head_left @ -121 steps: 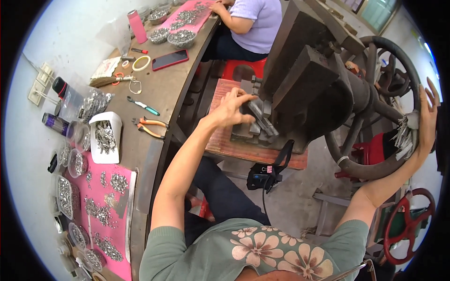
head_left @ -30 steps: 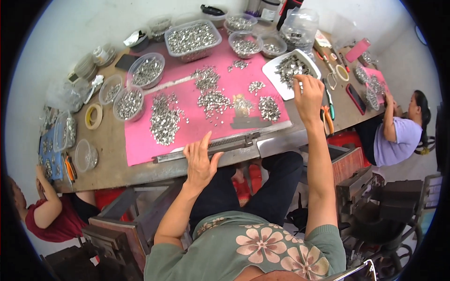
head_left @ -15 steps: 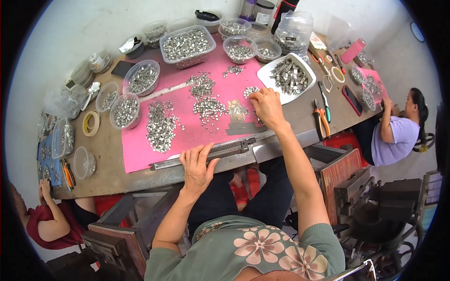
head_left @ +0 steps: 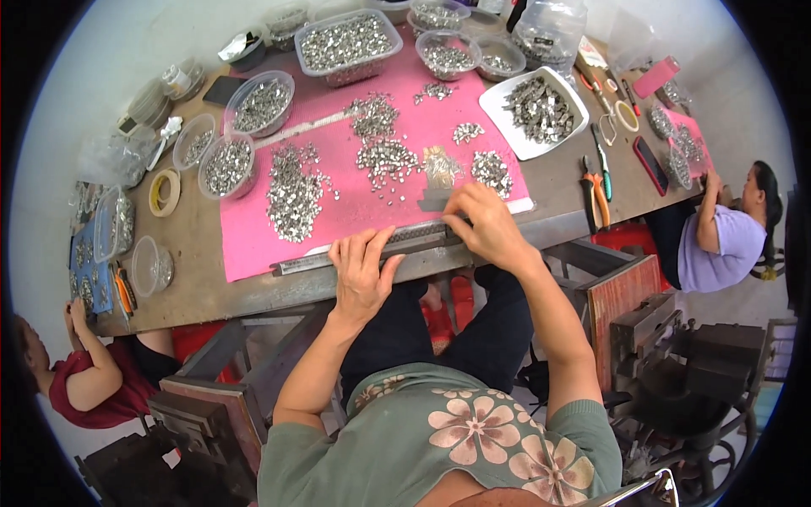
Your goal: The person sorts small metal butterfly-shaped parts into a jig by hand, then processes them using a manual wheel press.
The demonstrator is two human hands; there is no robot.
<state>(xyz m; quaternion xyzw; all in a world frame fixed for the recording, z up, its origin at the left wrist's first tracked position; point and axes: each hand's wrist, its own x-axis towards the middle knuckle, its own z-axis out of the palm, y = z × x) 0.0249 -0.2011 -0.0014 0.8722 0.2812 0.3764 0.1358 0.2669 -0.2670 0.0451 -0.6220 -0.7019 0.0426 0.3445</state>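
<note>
A long, narrow metal bar with a slotted dark channel (head_left: 414, 237) lies along the table's front edge. My left hand (head_left: 363, 266) rests on its left half, fingers stretched over it and thumb apart. At the bar's right end, my right hand (head_left: 488, 226) is bent down with thumb and fingertips pinched together; anything between them is hidden. Just beyond the right hand lie a grey flat strip (head_left: 434, 200), a bunch of thin silvery pins (head_left: 441, 169) and a heap of small shiny metal pieces (head_left: 492, 172). A smaller cluster of metal pieces (head_left: 467, 133) sits farther back.
The pink mat (head_left: 245, 245) carries more metal heaps (head_left: 296, 198). Plastic tubs (head_left: 349, 46) of pieces line the back, beside a white tray (head_left: 568, 135) of dark metal parts. Orange-handled pliers (head_left: 596, 194) lie at right. Two people (head_left: 722, 228) sit at either side.
My right hand has come from beside the white tray, near the small cluster, down and toward me to the bar's right end. My left hand stays on the bar. The view has shifted slightly.
</note>
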